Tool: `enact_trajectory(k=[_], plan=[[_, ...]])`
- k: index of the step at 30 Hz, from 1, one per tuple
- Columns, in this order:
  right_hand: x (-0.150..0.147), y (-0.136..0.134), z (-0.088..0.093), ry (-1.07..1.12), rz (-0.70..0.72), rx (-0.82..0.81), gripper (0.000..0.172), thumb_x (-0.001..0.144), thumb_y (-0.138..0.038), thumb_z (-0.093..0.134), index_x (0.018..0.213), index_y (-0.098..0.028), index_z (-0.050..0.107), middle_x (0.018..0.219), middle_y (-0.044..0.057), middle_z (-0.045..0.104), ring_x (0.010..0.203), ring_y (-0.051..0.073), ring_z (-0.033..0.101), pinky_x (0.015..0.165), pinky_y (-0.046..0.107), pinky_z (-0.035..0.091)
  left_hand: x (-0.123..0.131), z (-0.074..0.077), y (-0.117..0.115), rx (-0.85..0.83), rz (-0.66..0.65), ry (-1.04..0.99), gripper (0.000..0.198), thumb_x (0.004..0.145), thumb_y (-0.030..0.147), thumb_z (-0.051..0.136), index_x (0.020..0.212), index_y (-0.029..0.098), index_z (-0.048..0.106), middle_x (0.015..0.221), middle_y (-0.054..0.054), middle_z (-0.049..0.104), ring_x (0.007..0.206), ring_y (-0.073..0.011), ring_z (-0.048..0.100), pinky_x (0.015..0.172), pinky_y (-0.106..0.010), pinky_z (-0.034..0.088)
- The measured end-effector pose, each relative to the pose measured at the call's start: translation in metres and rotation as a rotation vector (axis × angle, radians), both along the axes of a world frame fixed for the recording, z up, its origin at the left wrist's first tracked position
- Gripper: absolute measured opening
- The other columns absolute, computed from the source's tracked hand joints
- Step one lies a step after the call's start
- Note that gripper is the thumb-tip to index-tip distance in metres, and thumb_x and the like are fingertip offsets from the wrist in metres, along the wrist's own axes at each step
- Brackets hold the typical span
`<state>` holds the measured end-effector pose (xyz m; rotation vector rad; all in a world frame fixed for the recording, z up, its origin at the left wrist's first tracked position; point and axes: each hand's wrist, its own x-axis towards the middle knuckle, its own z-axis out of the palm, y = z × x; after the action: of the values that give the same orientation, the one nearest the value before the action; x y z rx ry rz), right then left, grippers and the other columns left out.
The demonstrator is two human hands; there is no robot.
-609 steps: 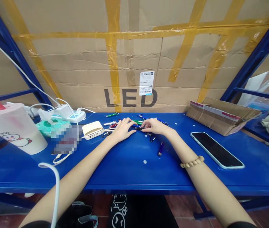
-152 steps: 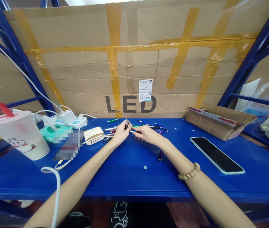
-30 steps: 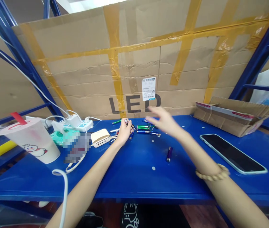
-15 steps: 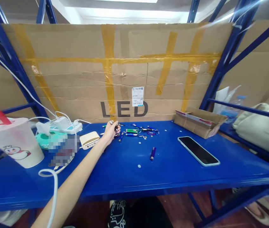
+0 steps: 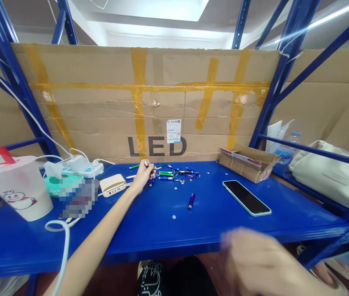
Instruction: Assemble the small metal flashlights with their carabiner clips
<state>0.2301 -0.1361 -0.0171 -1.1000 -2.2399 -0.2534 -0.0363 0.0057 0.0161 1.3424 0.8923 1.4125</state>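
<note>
At the back of the blue table, my left hand (image 5: 143, 177) is closed, fingers wrapped round a small keychain flashlight (image 5: 146, 164) whose silver end sticks out at the top. To its right lies a loose pile of similar flashlights (image 5: 165, 174) in green, blue and black, some with clips. A blue flashlight (image 5: 151, 182) is just beside the hand. Nearer the front, a single purple-blue flashlight (image 5: 191, 201) with a silver end lies apart. My right hand (image 5: 254, 259) is over the table's front edge at lower right, smeared by motion, so its fingers cannot be made out.
A phone (image 5: 246, 198) and an open cardboard box (image 5: 248, 163) lie on the right. At left stand a drink cup (image 5: 23, 189), a cream-coloured small box (image 5: 113, 185), a power strip (image 5: 84, 166) and a white cable (image 5: 65, 250). Cardboard (image 5: 106, 107) closes off the back.
My right hand has come into view at the lower right. My left hand stays by the pile, still closed. The view has tilted up and shifted slightly right.
</note>
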Motion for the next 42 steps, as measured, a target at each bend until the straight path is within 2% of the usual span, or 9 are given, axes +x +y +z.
enact_trajectory(k=[7,9,13,16,21,24,30,34,42], plan=[[-0.051,0.075,0.057,0.084,-0.016,0.025,0.048,0.084,-0.044,0.050,0.128,-0.027,0.048,0.127,0.009,0.052,0.116,0.026,0.049,0.094,0.049,0.039,0.004,0.001,-0.001,0.086,-0.059,0.124,0.028,0.077,0.037,0.053,0.080,0.021,0.030,0.060,0.008,0.046,0.047,-0.0043,0.044,0.045,-0.016,0.031],[-0.066,0.099,0.059,0.149,0.057,-0.093,0.052,0.082,-0.046,0.052,0.127,-0.021,0.050,0.127,0.011,0.053,0.112,0.026,0.052,0.091,0.045,0.043,0.003,-0.001,-0.001,0.159,-0.098,0.151,0.027,0.079,0.039,0.050,0.079,0.021,0.030,0.064,0.007,0.045,0.051,-0.0047,0.044,0.048,-0.017,0.033],[-0.083,0.128,0.040,0.309,0.252,-0.415,0.048,0.081,-0.044,0.054,0.116,-0.013,0.060,0.078,0.007,0.070,0.067,0.019,0.063,0.059,0.031,0.052,0.000,-0.003,-0.003,0.259,-0.127,0.316,0.022,0.083,0.035,0.047,0.080,0.021,0.030,0.067,0.006,0.041,0.057,-0.0061,0.044,0.053,-0.019,0.034],[-0.086,0.128,0.029,0.344,0.331,-0.358,0.040,0.082,-0.040,0.053,0.112,-0.013,0.063,0.069,0.004,0.068,0.057,0.015,0.059,0.057,0.028,0.049,0.001,-0.006,-0.005,0.311,-0.137,0.454,0.016,0.085,0.031,0.043,0.081,0.021,0.032,0.067,0.006,0.039,0.060,-0.0071,0.043,0.059,-0.021,0.036],[-0.081,0.120,0.029,0.176,0.351,-0.154,0.028,0.086,-0.031,0.050,0.106,-0.017,0.064,0.083,0.006,0.069,0.072,0.016,0.062,0.068,0.028,0.048,0.007,-0.011,-0.009,0.343,-0.162,0.528,0.012,0.086,0.029,0.040,0.084,0.021,0.032,0.070,0.004,0.037,0.061,-0.0085,0.040,0.061,-0.023,0.036],[-0.080,0.120,0.026,0.021,0.332,-0.142,0.024,0.089,-0.027,0.045,0.099,-0.015,0.064,0.091,0.009,0.068,0.078,0.018,0.064,0.070,0.029,0.048,0.009,-0.014,-0.010,0.373,-0.152,0.612,0.009,0.086,0.028,0.039,0.084,0.021,0.033,0.071,0.004,0.037,0.062,-0.0089,0.038,0.062,-0.023,0.035],[-0.081,0.125,0.013,-0.235,0.216,-0.085,0.024,0.091,-0.024,0.041,0.087,-0.010,0.061,0.081,0.012,0.065,0.070,0.020,0.064,0.060,0.029,0.047,0.008,-0.019,-0.005,0.416,-0.165,0.694,0.007,0.085,0.026,0.039,0.082,0.021,0.035,0.071,0.003,0.035,0.062,-0.0099,0.035,0.062,-0.023,0.033],[-0.080,0.126,0.010,-0.208,0.218,-0.078,0.026,0.092,-0.025,0.037,0.092,-0.011,0.060,0.084,0.012,0.065,0.072,0.019,0.063,0.061,0.028,0.047,0.008,-0.018,-0.006,0.366,-0.187,0.646,0.009,0.084,0.027,0.041,0.081,0.021,0.036,0.070,0.003,0.034,0.062,-0.0105,0.036,0.061,-0.023,0.032],[-0.079,0.123,0.010,-0.046,0.333,-0.223,0.024,0.092,-0.028,0.037,0.094,-0.017,0.058,0.086,0.007,0.063,0.076,0.017,0.060,0.068,0.030,0.048,0.007,-0.018,-0.005,0.384,-0.187,0.660,0.005,0.085,0.023,0.040,0.083,0.020,0.036,0.071,0.003,0.034,0.061,-0.0097,0.036,0.060,-0.023,0.033]])
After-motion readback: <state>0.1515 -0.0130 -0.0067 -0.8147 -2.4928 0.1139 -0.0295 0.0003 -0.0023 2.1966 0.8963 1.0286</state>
